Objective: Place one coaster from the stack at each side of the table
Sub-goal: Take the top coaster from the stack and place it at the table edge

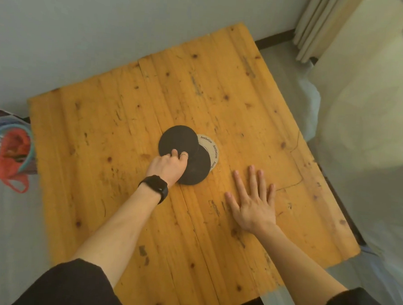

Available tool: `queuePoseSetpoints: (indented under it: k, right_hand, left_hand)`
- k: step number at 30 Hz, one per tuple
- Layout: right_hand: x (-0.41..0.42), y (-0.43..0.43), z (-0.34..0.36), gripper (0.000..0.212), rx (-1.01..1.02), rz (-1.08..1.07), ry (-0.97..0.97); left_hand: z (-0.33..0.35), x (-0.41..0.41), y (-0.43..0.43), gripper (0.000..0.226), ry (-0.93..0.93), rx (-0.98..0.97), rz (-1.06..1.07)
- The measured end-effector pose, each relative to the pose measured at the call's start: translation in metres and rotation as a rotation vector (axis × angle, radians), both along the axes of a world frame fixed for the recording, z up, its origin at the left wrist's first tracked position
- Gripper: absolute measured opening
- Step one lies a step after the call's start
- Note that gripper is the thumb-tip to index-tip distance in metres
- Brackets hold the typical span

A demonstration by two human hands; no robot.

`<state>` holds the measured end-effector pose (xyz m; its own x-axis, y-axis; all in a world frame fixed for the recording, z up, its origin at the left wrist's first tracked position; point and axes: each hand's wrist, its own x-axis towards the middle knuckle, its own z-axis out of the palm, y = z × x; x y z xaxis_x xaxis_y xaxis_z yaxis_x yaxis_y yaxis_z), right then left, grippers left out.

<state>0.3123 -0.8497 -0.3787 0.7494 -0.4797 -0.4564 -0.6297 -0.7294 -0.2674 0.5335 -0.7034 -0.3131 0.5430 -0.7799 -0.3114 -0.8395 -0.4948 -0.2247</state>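
Observation:
A spread stack of round coasters lies near the middle of the wooden table. The top black coaster is slid off toward the far left. A second black coaster lies below it, and a tan coaster with printed letters peeks out on the right. My left hand, with a black watch on the wrist, pinches the near edge of the top black coaster. My right hand rests flat on the table to the right of the stack, fingers spread, holding nothing.
A teal basket with a red net bag stands off the table's left edge. A wall runs behind the table. A curtain hangs at the back right, and pale fabric lies along the right side.

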Motion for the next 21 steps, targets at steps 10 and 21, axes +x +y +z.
queuePoseSetpoints:
  k: [10,21]
  right_hand:
    - [0.014,-0.01,0.046,0.074,0.139,0.027,0.127]
    - [-0.04,0.059,0.092,0.032,1.092,-0.962,-0.196]
  left_hand:
    - [0.068,-0.026,0.015,0.022,0.323,-0.975,0.618]
    - [0.028,-0.164,0.071,0.017,1.302,-0.88,1.41]
